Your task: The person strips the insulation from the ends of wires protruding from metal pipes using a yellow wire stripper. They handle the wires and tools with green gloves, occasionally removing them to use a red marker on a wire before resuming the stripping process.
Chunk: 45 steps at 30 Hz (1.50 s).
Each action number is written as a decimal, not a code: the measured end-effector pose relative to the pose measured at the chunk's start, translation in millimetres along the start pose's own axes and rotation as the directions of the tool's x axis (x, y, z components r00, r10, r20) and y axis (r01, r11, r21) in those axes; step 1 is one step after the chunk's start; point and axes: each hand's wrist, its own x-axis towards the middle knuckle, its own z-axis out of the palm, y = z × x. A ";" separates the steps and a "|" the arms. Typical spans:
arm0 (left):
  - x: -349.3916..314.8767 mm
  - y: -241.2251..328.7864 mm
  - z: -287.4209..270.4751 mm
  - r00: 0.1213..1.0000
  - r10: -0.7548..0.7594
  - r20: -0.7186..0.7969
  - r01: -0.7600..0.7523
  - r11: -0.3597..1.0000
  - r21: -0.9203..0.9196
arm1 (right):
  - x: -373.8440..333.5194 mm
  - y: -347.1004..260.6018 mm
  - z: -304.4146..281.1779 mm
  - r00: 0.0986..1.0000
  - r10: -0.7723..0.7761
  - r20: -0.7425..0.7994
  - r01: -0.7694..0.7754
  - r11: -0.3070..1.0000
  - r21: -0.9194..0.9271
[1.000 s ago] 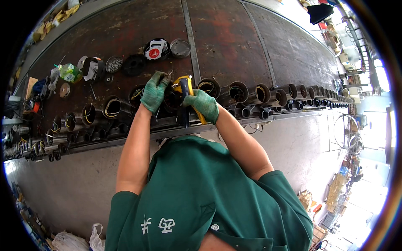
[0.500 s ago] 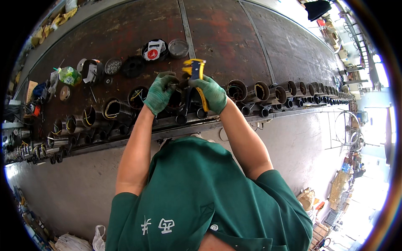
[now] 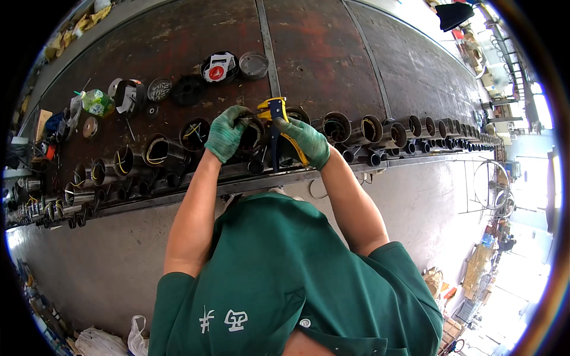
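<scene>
In my right hand (image 3: 307, 142), wearing a green glove, is a yellow and blue wire stripper (image 3: 276, 111). Its handles spread down toward the bench edge, and its jaws point left. My gloved left hand (image 3: 224, 135) is closed, with thumb and fingers pinched on a thin wire (image 3: 252, 116) that reaches toward the stripper's jaws. Whether the jaws touch the wire is too small to tell. Both hands are above an open metal cylinder (image 3: 254, 135) with wires inside, partly hidden by my left hand.
More cylinders (image 3: 336, 127) with yellow and dark wires line the near edge of the dark metal bench (image 3: 323, 56). Behind the hands lie a round tin (image 3: 253, 64), a black reel (image 3: 188, 90), a dish of small metal parts (image 3: 160, 89) and a green bottle (image 3: 98, 103).
The wire stripper has come down a little toward me, its jaws nearer my left hand's fingers, and its handles show wider apart. My left hand has barely moved.
</scene>
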 end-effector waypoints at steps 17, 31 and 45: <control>-0.6 -6.2 -1.5 0.999 0.025 0.025 -0.026 1.000 0.010 | 2.2 -3.6 1.6 1.000 0.028 -0.005 -0.028 0.999 -0.027; 0.2 -6.0 -2.5 0.999 0.041 0.005 -0.042 0.998 0.053 | -30.6 -0.5 -32.9 0.971 -0.183 -0.155 0.231 0.892 0.389; 59.2 92.3 77.6 0.798 -0.121 0.591 -0.505 0.402 0.764 | -99.1 40.6 -60.6 0.928 -0.225 -0.296 0.328 0.871 0.366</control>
